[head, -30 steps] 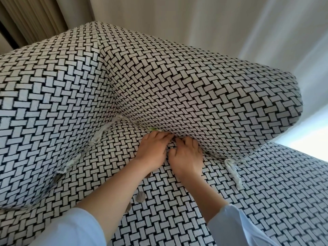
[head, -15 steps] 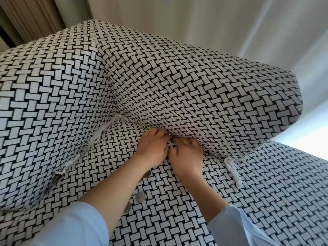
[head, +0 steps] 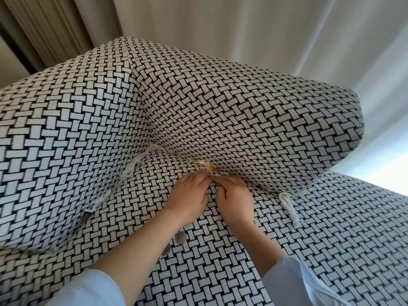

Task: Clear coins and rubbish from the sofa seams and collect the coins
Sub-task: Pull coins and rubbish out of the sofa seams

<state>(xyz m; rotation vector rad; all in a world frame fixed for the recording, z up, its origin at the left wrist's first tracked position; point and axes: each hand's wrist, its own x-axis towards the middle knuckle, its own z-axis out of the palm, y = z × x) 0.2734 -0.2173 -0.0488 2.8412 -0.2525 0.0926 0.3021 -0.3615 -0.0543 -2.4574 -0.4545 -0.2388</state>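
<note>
My left hand [head: 189, 195] and my right hand [head: 235, 196] lie side by side on the woven black-and-white seat cushion [head: 220, 272]. Their fingertips meet at the seam under the back cushion [head: 242, 120]. My left fingers lie fairly straight on the fabric. My right fingers are bent, and what is under their tips is hidden. A crumpled bit of coloured rubbish [head: 205, 164] sticks out of the seam just beyond my fingertips. Three silver coins [head: 181, 237] lie on the seat beside my left forearm. Something metallic [head: 250, 184] glints in the seam right of my right hand.
White shreds of paper poke out of the left seam [head: 130, 171], lower down it [head: 99, 200], and at the back cushion's right corner [head: 289, 206]. The sofa arm [head: 55, 151] bulges at the left. Pale curtains [head: 242, 29] hang behind.
Both hands have drawn back a little from under the back cushion. The coloured rubbish now shows in the seam, where only a trace of it was visible before.
</note>
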